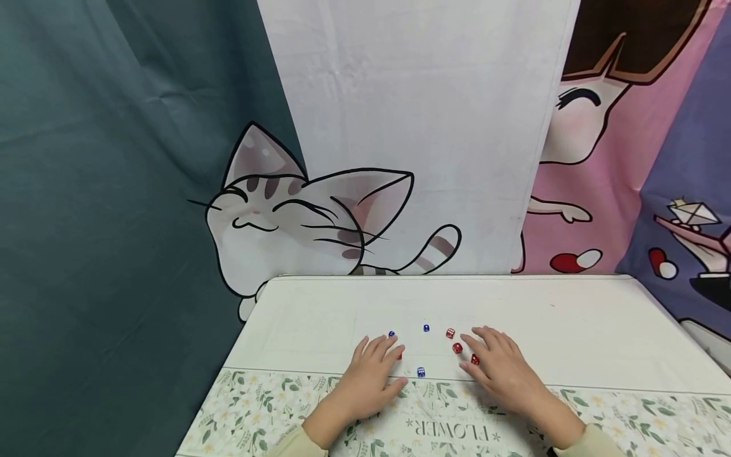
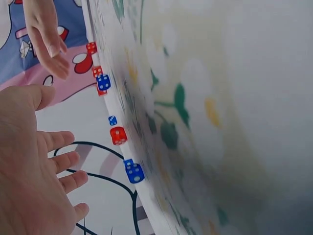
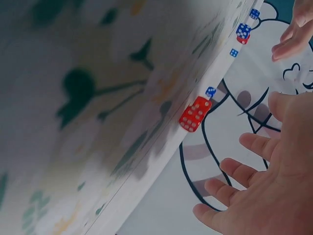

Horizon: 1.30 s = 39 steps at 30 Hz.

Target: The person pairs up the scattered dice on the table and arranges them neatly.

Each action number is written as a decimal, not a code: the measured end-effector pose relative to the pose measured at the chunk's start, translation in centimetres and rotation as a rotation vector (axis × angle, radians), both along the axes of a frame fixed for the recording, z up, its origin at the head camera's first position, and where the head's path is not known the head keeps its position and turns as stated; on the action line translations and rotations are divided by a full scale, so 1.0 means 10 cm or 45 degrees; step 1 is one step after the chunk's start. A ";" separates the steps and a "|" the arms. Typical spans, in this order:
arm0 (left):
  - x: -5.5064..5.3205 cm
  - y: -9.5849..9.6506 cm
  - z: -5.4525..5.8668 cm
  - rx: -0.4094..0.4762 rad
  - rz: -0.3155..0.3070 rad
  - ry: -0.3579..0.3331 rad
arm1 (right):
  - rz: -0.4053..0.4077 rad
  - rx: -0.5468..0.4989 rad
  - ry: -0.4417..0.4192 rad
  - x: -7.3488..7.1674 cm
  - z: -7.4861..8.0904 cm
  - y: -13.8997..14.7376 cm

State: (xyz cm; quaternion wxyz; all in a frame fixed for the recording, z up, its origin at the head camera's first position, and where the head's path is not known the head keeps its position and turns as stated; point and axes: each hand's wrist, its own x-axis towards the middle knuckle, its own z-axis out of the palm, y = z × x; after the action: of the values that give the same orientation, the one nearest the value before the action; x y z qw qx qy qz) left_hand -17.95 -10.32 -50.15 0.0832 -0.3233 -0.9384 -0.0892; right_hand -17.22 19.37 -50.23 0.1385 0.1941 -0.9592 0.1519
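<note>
My left hand (image 1: 370, 381) hovers over the left part of the dice, fingers spread and holding nothing. Close to its fingertips are a blue die (image 1: 391, 333) and a red die (image 1: 400, 356), the red one partly hidden behind the fingers. Between the hands lie a blue die (image 1: 421, 372) toward the front and another blue die (image 1: 426, 328) farther back. My right hand (image 1: 505, 371), also spread and holding nothing, is beside three red dice (image 1: 457, 348). In the right wrist view, its fingers (image 3: 234, 171) look apart from the red dice (image 3: 195, 115).
The white table (image 1: 594, 324) has a floral-printed front strip (image 1: 240, 406) with the word FLOWER. Behind it hangs a curtain (image 1: 422, 95) with a cartoon cat, and a dark green curtain (image 1: 114, 222) is at the left.
</note>
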 end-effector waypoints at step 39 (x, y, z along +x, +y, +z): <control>0.02 0.54 0.07 -0.219 0.154 0.060 | 0.168 0.109 -0.084 -0.03 -0.01 -0.61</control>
State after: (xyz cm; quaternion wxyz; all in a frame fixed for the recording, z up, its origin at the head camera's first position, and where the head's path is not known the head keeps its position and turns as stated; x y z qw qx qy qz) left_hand -17.78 -4.89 -49.44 0.0825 -0.2742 -0.9581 0.0045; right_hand -17.52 13.25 -50.38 0.0882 0.2575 -0.9540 0.1259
